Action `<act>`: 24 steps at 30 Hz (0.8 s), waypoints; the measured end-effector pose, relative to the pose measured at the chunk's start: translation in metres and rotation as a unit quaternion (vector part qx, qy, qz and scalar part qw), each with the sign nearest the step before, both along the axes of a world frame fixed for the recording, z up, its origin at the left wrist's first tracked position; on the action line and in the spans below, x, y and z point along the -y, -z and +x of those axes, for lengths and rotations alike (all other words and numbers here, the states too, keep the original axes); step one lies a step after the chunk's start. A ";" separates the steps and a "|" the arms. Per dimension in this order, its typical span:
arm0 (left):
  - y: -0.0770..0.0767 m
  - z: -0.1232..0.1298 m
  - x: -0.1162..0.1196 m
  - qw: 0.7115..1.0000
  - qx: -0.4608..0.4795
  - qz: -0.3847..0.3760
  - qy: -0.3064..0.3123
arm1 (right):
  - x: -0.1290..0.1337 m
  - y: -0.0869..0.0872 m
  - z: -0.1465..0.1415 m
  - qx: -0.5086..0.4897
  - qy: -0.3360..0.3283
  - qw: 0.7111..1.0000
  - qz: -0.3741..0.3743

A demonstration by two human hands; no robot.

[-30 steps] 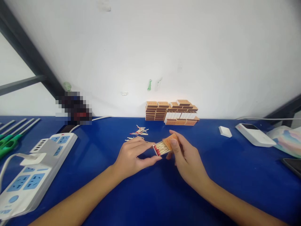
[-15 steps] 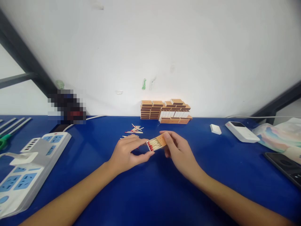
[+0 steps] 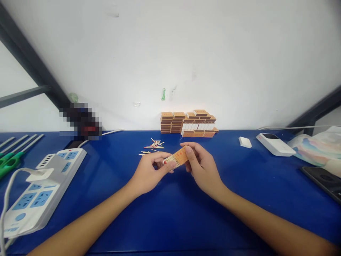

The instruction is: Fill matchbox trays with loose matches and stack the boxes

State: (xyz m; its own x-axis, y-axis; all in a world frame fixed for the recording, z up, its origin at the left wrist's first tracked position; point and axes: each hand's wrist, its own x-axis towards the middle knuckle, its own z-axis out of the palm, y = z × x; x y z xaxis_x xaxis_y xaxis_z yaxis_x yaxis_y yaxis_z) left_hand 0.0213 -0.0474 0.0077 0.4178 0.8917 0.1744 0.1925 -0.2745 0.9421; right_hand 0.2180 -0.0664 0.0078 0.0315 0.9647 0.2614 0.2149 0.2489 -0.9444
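Between my two hands is a partly open matchbox (image 3: 181, 155) with an orange printed sleeve, tilted up to the right. Red-tipped matches show in its tray at the left end. My right hand (image 3: 204, 161) grips the sleeve, thumb on top. At the tray end, my left hand (image 3: 151, 170) pinches the box, its thumb lying over the matches. Just behind my left hand lies a loose pile of matches (image 3: 156, 144) on the blue table. Stacked matchboxes (image 3: 198, 133) stand against the wall, some flat and some on edge.
A white power strip (image 3: 39, 199) with a plugged-in cable lies at left, with green-handled scissors (image 3: 12, 161) behind it. On the right are a small white block (image 3: 245, 142), a white device (image 3: 275, 144), a plastic bag (image 3: 317, 145) and a black phone (image 3: 322, 181).
The tray has slid further into the sleeve, so fewer matches show. My left thumb has moved from the tray's edge onto its top. The view has shifted slightly.
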 end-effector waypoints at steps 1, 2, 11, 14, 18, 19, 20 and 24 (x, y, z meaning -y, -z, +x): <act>-0.001 0.000 0.000 1.000 0.010 -0.011 0.007 | 0.000 0.000 0.000 0.002 -0.001 1.000 0.007; -0.001 0.001 -0.001 1.000 0.016 -0.020 0.011 | -0.001 0.001 0.001 0.006 0.000 1.000 0.015; 0.002 0.002 -0.002 0.998 0.025 -0.041 0.041 | -0.007 0.006 0.010 0.071 0.017 0.996 0.049; 0.004 0.003 -0.002 0.998 0.032 -0.050 0.031 | -0.007 0.008 0.010 0.038 0.028 0.998 0.044; 0.010 0.003 -0.003 0.999 0.035 -0.034 -0.003 | -0.008 0.009 0.010 0.005 0.026 1.000 0.013; 0.011 0.003 -0.003 0.999 0.036 -0.031 -0.005 | -0.009 0.009 0.011 0.008 0.012 1.000 -0.002; 0.012 0.003 -0.003 0.999 0.036 -0.030 -0.002 | -0.009 0.008 0.011 0.011 -0.007 1.000 -0.016; 0.011 0.002 -0.005 0.999 0.036 -0.036 0.010 | -0.012 0.003 0.015 0.007 -0.060 0.998 -0.026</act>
